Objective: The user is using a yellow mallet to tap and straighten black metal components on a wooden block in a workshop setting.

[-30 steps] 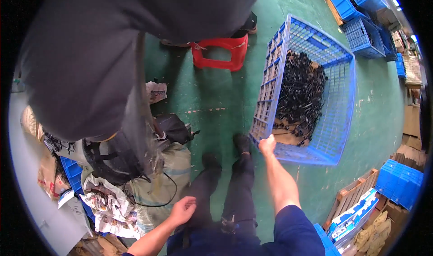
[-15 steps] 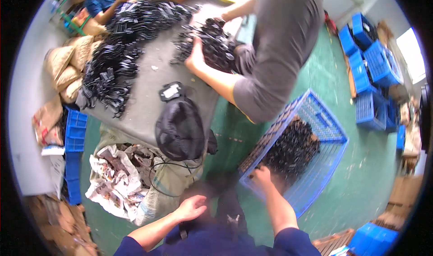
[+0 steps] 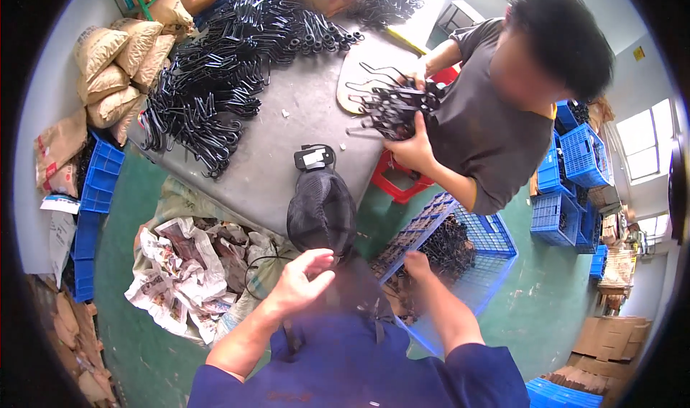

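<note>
My right hand [image 3: 417, 266] grips the near rim of a blue plastic crate [image 3: 496, 237] that stands on the green floor and holds black metal hooks [image 3: 451, 240]. My left hand [image 3: 302, 282] hovers with fingers apart and holds nothing, just below a black mesh cap [image 3: 321, 210] that lies at the edge of the grey table [image 3: 287, 131]. Across the table a person in a grey shirt [image 3: 489, 131] holds a bundle of black wire hooks [image 3: 392, 106] in both hands.
Big piles of black hooks [image 3: 215, 84] cover the table's far side, and a small black device [image 3: 314, 156] lies near the cap. A sack of crumpled newspaper [image 3: 190, 264] sits at my left. A red stool [image 3: 392, 183], stacked blue crates [image 3: 568, 163] and tan sacks [image 3: 108, 66] stand around.
The view has swung up from the floor to the table and the seated person. My right hand stays on the crate rim; my left hand has risen toward the cap.
</note>
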`<act>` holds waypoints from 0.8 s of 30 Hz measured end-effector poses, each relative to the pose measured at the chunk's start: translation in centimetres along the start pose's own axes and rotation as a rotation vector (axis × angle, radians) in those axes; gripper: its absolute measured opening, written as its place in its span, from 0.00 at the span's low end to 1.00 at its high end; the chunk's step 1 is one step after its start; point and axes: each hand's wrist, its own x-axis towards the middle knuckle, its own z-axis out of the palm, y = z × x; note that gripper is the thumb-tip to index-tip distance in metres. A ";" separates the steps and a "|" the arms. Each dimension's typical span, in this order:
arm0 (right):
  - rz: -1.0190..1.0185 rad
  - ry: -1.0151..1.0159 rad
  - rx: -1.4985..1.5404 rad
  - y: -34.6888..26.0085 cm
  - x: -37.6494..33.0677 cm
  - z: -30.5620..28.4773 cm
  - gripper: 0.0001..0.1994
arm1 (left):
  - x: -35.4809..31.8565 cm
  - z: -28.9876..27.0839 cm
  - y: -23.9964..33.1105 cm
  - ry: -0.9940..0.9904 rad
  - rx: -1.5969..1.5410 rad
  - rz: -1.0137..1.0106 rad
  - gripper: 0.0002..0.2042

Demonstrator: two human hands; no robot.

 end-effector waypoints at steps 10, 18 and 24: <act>0.023 -0.338 -0.104 -11.6 0.9 2.4 0.21 | 2.1 -1.3 -0.3 0.387 -0.032 -0.106 0.18; 0.094 -0.378 0.085 -12.4 9.6 2.1 0.25 | 10.2 3.2 4.0 0.380 0.097 -0.187 0.19; 0.122 -0.068 0.252 -10.0 18.7 2.3 0.28 | 15.8 5.2 5.8 0.418 0.153 -0.113 0.19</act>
